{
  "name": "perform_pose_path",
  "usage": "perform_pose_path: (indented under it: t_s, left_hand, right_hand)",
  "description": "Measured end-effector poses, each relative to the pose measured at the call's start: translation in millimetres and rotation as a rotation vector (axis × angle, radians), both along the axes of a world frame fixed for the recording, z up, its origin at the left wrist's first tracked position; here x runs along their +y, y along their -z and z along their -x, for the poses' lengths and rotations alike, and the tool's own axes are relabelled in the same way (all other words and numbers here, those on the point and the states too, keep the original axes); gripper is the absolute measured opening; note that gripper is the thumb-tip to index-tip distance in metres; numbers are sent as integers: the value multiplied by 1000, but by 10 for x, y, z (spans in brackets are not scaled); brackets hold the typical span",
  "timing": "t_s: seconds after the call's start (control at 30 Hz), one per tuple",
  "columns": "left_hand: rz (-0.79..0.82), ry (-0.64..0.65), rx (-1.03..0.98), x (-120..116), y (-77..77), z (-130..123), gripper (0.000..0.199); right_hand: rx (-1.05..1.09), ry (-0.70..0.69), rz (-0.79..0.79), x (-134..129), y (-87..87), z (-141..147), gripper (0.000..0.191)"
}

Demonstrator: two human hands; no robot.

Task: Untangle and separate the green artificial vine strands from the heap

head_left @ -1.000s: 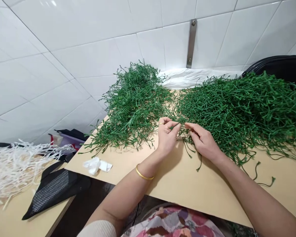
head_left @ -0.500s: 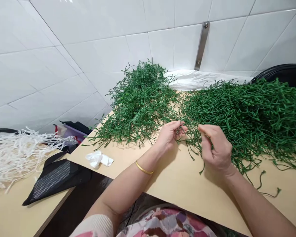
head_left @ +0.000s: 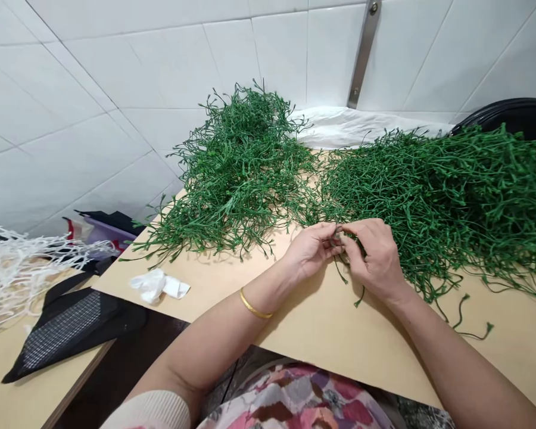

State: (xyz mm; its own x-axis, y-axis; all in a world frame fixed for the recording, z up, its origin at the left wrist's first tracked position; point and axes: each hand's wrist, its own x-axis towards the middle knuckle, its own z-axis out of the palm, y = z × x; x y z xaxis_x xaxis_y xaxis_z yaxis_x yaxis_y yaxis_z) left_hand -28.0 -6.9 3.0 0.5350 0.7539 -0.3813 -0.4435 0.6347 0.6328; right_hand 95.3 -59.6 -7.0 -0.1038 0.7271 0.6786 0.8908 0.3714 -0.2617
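Observation:
My left hand (head_left: 313, 251), palm turned inward and a gold bangle (head_left: 254, 305) on its wrist, pinches a thin green cord. Its fingertips meet those of my right hand (head_left: 376, 255), whose thumb and forefinger are closed at the same spot. Green shows between the right fingers, but the exact point gripped is small and partly hidden. Loose green cord ends (head_left: 360, 297) show just below the hands. Behind lie two heaps of green cords with knotted tips, a left pile (head_left: 239, 179) and a larger right pile (head_left: 429, 190).
A crumpled white tissue (head_left: 154, 285) lies near the left corner of the wooden table (head_left: 312, 325). Beyond a gap, another table holds white cords (head_left: 22, 274) and a black mesh piece (head_left: 65, 330). A white cloth (head_left: 339, 128) runs along the tiled wall. Single cords (head_left: 464, 316) lie at right.
My right hand has moved left, bringing its fingertips up against those of my left hand. The view has tilted slightly downward and to the right.

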Motion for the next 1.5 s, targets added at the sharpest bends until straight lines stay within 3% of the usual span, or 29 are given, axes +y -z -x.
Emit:
perform_pose_path:
  t_s: [0.2,0.53,0.7,0.93,1.1,1.27,1.33,1.4,1.5]
  left_hand:
    - [-24,-7,-10,7,-5,2,11]
    - [-48,45,-17,-5,40,7,13]
    - [-115,40,13,-11,68,-23,22]
    - [-71,-106,27,-95,87,-133,24]
    - [-7,-163,-5,-43,90,-168,21]
    - [29,-294,49,178,21,-34,19]
    - [-27,-247,11,202,21,14,13]
    - [-49,-142,-12,183,43,30,12]
    - [-31,-62,4,144,82,16,16]
  right_hand:
    - [-32,25,55,-22,10,26,20]
    - [380,-63,234,19,-12,-1,9]
    - [109,5,176,11,25,29,13]
    - [-315,78,25,-24,-20,80,14]
    - [-448,-21,-91,-65,-35,96,17]
    - [-371,-227,-168,-173,-115,281,17]
    - [-289,-132,-239,-161,-157,209,9]
    - [-268,114,-283,-104,-176,14,10]
    - [-288,501,-193,-1,-161,-323,13]
